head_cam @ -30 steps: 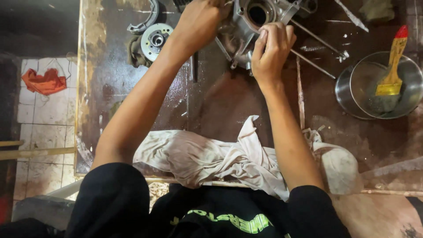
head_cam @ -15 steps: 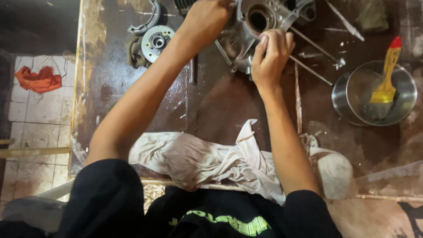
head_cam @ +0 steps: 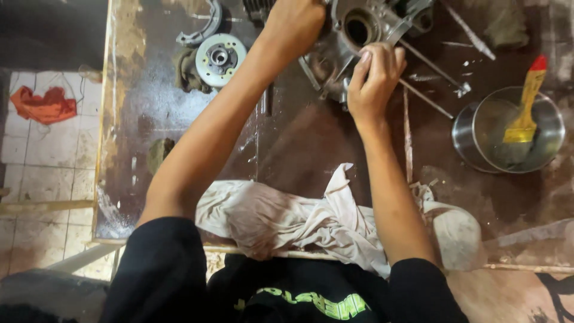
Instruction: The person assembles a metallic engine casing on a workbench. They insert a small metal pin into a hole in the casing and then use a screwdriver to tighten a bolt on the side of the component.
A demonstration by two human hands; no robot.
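A grey metal engine casing [head_cam: 365, 27] with a round bore lies at the far edge of a stained brown workbench [head_cam: 299, 137]. My left hand [head_cam: 296, 24] rests closed on the casing's left side; what its fingers hold is hidden. My right hand [head_cam: 373, 75] grips the casing's near edge, fingers curled over the metal. Both forearms reach out across the bench from my black sleeves.
A round metal flywheel part [head_cam: 220, 58] and a curved bracket [head_cam: 203, 30] lie at the far left. At right a steel bowl [head_cam: 541, 155] holds a yellow brush with a red tip [head_cam: 526, 113]. Thin metal rods [head_cam: 427, 96] lie beside the casing. A dirty white rag [head_cam: 287, 218] covers the near edge. An orange cloth [head_cam: 42, 104] lies on the tiled floor.
The view has shifted slightly, bringing the casing nearer the top edge. Both hands stay on the casing with little visible movement.
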